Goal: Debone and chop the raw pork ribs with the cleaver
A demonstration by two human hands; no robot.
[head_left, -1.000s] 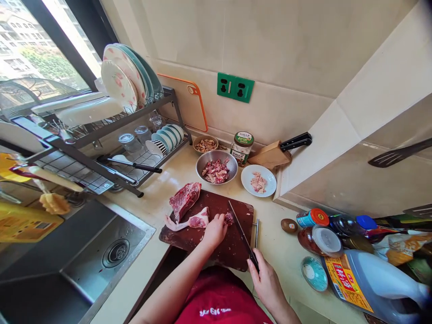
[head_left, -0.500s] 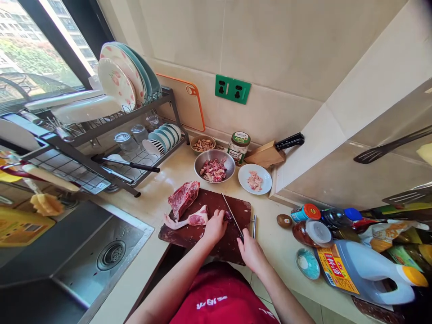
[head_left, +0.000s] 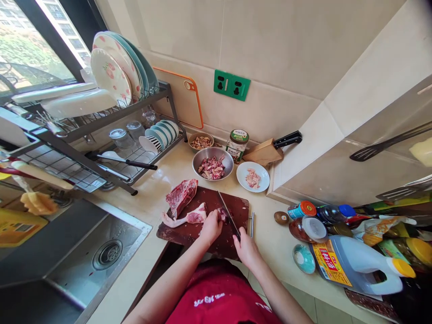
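My left hand (head_left: 212, 227) is closed on a small piece of raw meat (head_left: 222, 214) lying on the dark red cutting board (head_left: 197, 240). In my right hand (head_left: 247, 248) is the handle of a knife (head_left: 228, 211), its blade pointing away from me just right of that piece. Left of my left hand lies a raw poultry leg (head_left: 195, 215) with its pale foot end toward the left. Behind it, a larger slab of raw meat (head_left: 181, 196) rests on the board's far left corner. My fingers partly hide the held piece.
Beyond the board stand a steel bowl of cut meat (head_left: 197, 164), a white plate (head_left: 242, 182) with pale pieces, a jar (head_left: 237, 145) and a knife block (head_left: 265, 153). A dish rack (head_left: 135, 106) and sink (head_left: 135, 234) are on the left; bottles and a large jug (head_left: 357, 261) line the right.
The view has shifted slightly. More of the meat piece shows between my left fingers and the blade. Both hands keep their hold.
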